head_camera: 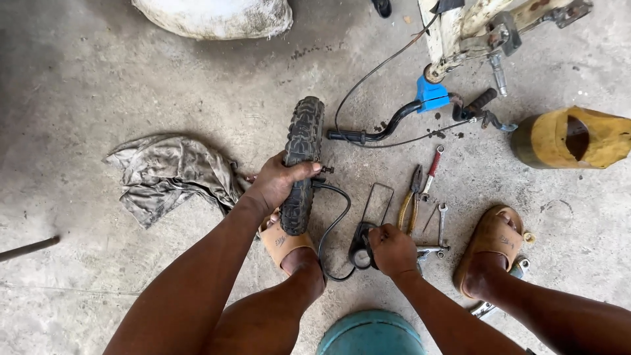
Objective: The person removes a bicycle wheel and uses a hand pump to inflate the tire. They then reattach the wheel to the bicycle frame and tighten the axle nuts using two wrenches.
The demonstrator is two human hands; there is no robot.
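A small black knobby tyre (303,141) stands upright on the concrete floor. My left hand (276,182) grips its tread from the side and holds it steady. A black hose (334,223) runs from the tyre's valve down to a small pump with a gauge (360,253). My right hand (391,250) is closed over the pump's top. A thin wire frame of the pump (378,204) lies on the floor just beyond that hand.
Pliers (410,200), a red-handled spanner (432,169) and small wrenches (440,220) lie by my right hand. A dirty rag (171,174) lies left. Black handlebars with a blue part (427,98), a yellow container (572,138) and a teal round object (371,334) surround me. My sandalled feet (490,246) rest on the floor.
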